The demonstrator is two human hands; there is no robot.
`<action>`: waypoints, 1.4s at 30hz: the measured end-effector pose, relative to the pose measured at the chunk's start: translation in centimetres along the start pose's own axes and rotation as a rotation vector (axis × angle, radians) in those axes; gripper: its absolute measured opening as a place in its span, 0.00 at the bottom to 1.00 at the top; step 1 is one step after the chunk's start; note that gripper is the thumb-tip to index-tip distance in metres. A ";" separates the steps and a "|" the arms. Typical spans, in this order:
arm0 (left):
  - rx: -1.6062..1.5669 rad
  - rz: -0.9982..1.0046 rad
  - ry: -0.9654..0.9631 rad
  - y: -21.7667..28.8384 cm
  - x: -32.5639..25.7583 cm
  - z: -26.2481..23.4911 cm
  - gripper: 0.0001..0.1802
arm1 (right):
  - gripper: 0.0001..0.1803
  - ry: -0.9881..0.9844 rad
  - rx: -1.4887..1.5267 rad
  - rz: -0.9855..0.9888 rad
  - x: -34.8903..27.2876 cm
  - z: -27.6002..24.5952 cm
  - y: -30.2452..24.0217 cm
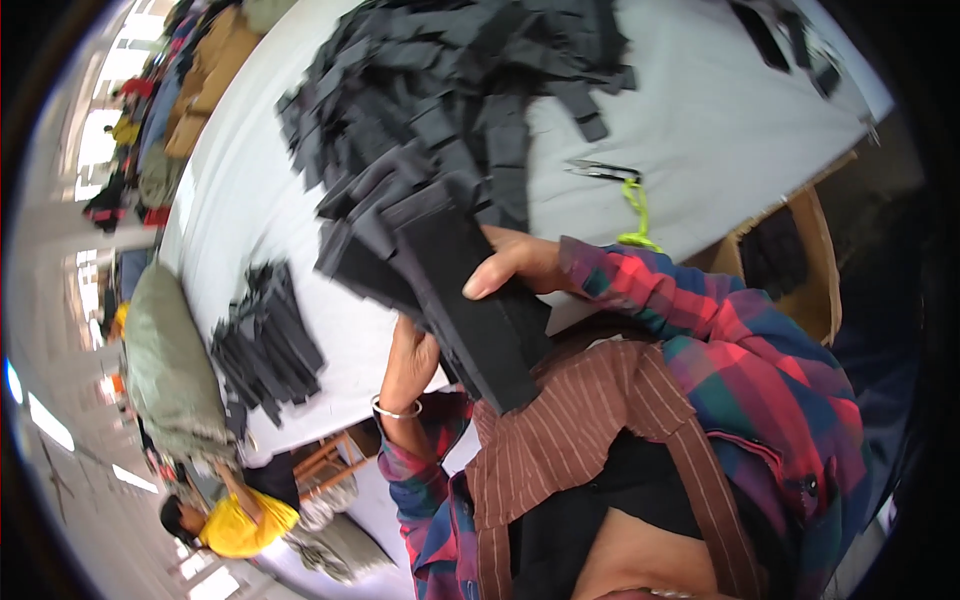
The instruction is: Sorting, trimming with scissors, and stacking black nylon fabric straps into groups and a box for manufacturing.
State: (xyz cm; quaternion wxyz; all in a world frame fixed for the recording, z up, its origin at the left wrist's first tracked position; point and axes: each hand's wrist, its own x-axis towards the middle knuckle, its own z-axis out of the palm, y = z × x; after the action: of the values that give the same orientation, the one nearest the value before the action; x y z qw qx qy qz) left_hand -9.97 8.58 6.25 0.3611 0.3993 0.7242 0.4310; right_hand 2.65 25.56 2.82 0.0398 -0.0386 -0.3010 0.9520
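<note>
Right hand (515,262): comes in from the right in a red, green and blue plaid sleeve; fingers lie flat on top of a long black rectangular fabric strip (478,310), thumb hidden beneath, so it is clamped on the strip's upper part.
Left hand (408,362): lower and to the left, a thin silver bangle (396,411) on the wrist; it grips the strip's left edge from underneath, fingers mostly hidden by the cloth.
Hands together or apart: close together, both on the same strip.
Black strip: held near the person's chest, slanting from upper left to lower right, its lower end hanging over a brown striped cloth (590,430) worn at the front.
Big heap of black fabric strips (450,110): on the pale grey table (720,130), just beyond the hands, its near edge touching the held strip.
Smaller stack of black strips (265,345): on the table's left side, well apart from the hands.
Metal scissors with a yellow-green cord (610,175): lying on the table, right of the heap.
Cardboard box (800,270): at the right table edge, dark cloth inside.
Other person: someone in a yellow top (240,525) down at lower left, beside a grey-green sack (165,360).
</note>
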 end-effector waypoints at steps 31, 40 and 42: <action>0.300 0.275 -0.683 12.6 7.4 18.7 0.25 | 0.41 1.334 -1.112 -0.252 -40.8 -8.1 -9.4; 0.213 -0.049 -0.455 10.5 3.3 13.5 0.21 | 0.45 1.727 -1.224 0.368 -46.9 -24.7 -0.5; 0.212 -0.061 -0.414 10.1 2.7 13.3 0.21 | 0.47 1.781 -1.199 0.574 -48.2 -26.5 1.1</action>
State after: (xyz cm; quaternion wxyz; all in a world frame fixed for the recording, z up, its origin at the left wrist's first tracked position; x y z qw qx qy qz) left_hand 3.09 18.51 10.08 0.4709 0.4930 0.6874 0.2504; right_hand 53.09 35.00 -17.06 -0.0052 -0.7898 -0.5564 0.2581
